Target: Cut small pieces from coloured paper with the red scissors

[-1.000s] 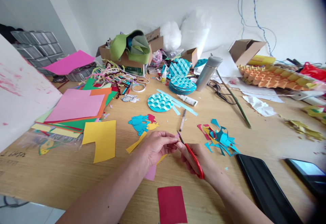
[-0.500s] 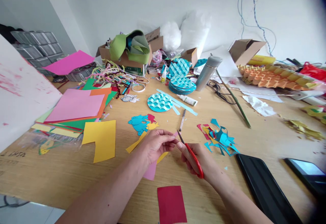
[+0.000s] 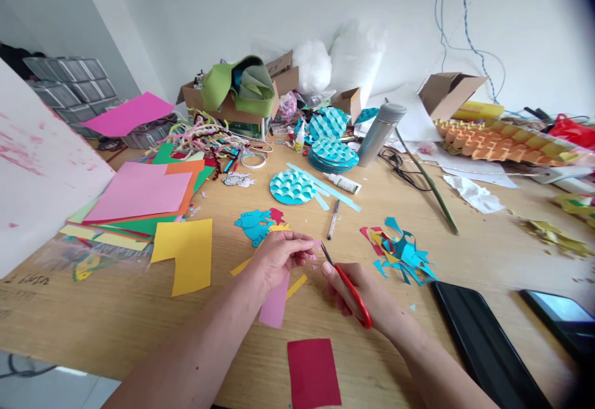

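Left hand (image 3: 276,254) holds pink paper (image 3: 275,300), right hand (image 3: 344,297) scissors (image 3: 344,277); pen (image 3: 333,220), scraps (image 3: 402,251) nearby.

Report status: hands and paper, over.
Left hand pinches pink paper. Right hand holds scissors, blades by its top end. Yellow strip lies beside it.

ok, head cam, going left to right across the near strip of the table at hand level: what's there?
Yellow paper sheet → left hand pinching pink paper strip → red-handled scissors in right hand → blue and red paper scraps → black tablet → phone with lit screen.
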`<state>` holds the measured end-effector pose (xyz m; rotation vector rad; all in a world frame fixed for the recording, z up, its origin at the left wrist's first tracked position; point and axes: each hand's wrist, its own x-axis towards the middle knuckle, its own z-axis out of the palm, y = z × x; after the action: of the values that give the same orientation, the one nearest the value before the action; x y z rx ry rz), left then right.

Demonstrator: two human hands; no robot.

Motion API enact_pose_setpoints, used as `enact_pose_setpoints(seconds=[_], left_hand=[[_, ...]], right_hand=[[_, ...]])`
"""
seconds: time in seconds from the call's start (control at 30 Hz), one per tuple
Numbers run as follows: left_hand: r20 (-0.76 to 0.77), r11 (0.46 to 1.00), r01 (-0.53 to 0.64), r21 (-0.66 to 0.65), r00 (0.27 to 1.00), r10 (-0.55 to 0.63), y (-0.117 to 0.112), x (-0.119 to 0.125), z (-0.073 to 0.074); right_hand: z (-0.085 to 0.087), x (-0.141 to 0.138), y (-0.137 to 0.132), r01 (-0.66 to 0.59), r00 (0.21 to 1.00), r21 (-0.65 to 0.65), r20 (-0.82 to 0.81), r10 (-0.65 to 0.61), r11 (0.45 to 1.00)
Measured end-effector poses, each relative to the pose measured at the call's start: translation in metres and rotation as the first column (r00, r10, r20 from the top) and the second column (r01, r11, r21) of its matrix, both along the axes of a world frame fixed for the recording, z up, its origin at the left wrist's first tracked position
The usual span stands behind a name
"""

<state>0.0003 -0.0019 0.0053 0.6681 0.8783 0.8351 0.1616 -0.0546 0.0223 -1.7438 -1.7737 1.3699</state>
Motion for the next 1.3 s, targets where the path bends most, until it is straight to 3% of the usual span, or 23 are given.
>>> enact_pose_setpoints(seconds=[0.23,1.3], left_hand=[[-0.02,0.999,0.028,0.03,0.999,-0.028,-0.0025,0.001,0.0017],[0.002,0.999,0.034,-0.026,0.999,-0.034,-0.0041,0.0017,0.0048]], right_hand=[[-0.0028,0.0016,-0.0013,-0.041,0.999,0.017,-0.023,0.041,0.999],[-0.0029,0.0007,-0.0019,-0.019,0.997,-0.033,-0.08,0.016,0.999]])
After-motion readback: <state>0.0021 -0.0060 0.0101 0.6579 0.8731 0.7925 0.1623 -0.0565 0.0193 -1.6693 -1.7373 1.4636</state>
